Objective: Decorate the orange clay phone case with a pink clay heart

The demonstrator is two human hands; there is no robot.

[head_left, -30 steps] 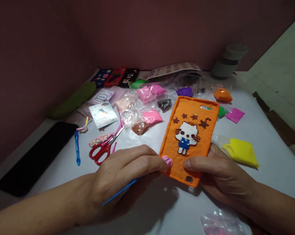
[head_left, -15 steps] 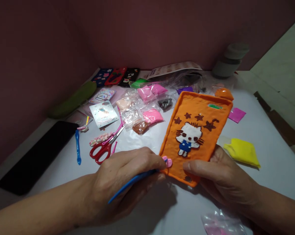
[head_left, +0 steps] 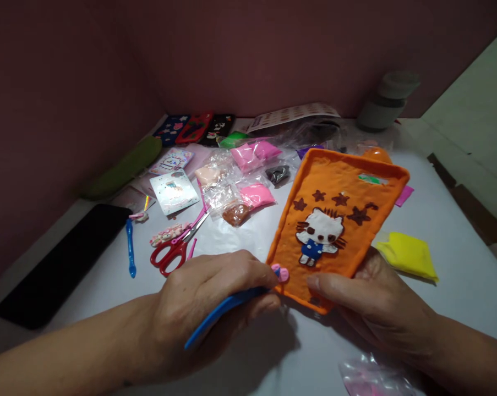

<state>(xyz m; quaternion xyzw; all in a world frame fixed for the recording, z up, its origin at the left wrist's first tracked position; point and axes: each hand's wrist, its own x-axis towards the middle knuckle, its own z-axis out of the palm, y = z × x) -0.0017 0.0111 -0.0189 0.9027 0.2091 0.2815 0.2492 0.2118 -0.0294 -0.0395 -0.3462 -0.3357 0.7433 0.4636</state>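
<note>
A thin blue tool (head_left: 219,312) is pinched in my left hand (head_left: 219,297), its tip against a small pink piece (head_left: 280,273) at the lower left of an orange clay-covered case (head_left: 347,242). My right hand (head_left: 376,291) holds the case tilted up by its lower right edge, thumb on the front. On the case are a white cat figure (head_left: 326,226) in blue clothes, several brown stars (head_left: 339,199) and a green patch (head_left: 372,179) in the top right opening. A small brown piece near the bottom edge is partly behind my thumb.
Red-handled scissors (head_left: 165,258), a blue tool (head_left: 130,247) and a long black object (head_left: 62,264) lie left. Clay packets (head_left: 256,195) are behind the hands, a yellow packet (head_left: 411,257) right. Decorated cases (head_left: 194,128) and a bottle (head_left: 384,104) stand near the wall.
The orange case has tilted a little, its top right corner shifting right and toward the camera. The outer end of the blue tool has turned slightly and shows broader. Both hands keep their hold.
</note>
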